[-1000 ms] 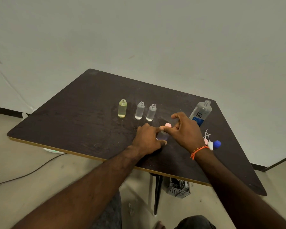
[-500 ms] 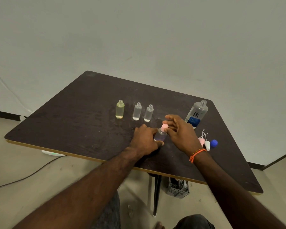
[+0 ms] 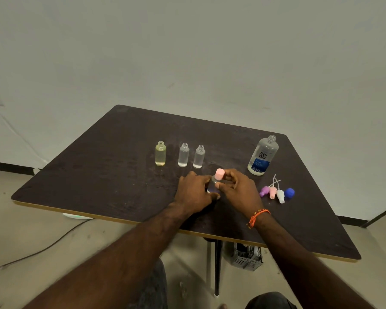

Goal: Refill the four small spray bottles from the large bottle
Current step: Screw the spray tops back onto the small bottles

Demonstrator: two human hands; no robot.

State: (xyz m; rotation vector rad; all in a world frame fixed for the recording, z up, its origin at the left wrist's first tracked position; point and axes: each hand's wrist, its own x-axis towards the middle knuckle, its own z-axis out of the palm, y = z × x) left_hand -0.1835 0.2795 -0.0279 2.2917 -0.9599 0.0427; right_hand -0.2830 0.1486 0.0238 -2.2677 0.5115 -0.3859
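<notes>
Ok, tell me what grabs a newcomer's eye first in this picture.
The two hands meeting at the table's near middle: the left hand holds a small bottle while the right hand works its pink cap. Behind them three uncapped small bottles stand in a row, the leftmost yellowish. At right stands the open large bottle, with loose coloured spray tops lying near it.

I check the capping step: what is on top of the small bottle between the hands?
A pink cap sits on the small bottle. Both hands cover most of the bottle, so its fill level cannot be seen.
</notes>
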